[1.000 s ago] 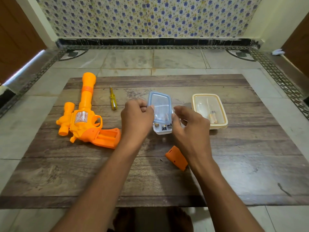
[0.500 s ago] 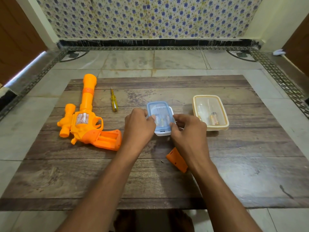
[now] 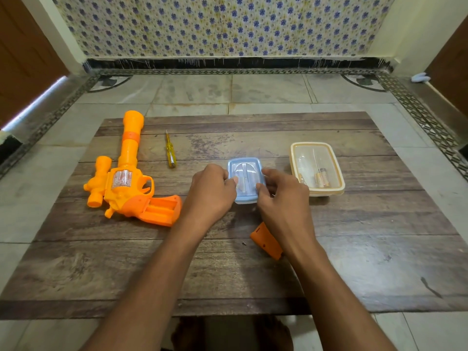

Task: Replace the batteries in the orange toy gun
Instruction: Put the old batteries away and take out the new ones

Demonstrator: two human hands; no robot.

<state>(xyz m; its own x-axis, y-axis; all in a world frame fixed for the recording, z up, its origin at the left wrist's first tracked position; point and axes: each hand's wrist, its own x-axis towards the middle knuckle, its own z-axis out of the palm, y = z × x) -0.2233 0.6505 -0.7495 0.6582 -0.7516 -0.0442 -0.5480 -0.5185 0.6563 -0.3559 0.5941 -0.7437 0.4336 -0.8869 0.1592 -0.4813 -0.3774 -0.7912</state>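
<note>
The orange toy gun lies on its side at the left of the wooden board, its grip compartment open and showing no batteries. Its orange battery cover lies loose near my right wrist, with a tiny screw beside it. A small blue-lidded box sits mid-board with the lid down on it. My left hand grips its left edge and my right hand grips its right edge, thumbs on the lid. A yellow-rimmed box to the right holds batteries.
A yellow-handled screwdriver lies behind the hands, right of the gun barrel. The wooden board rests on a tiled floor, with a patterned wall behind and doors on both sides.
The blue lid was tilted up off its box a second ago. Both hands have lowered it flat onto the box and now press it at both sides.
</note>
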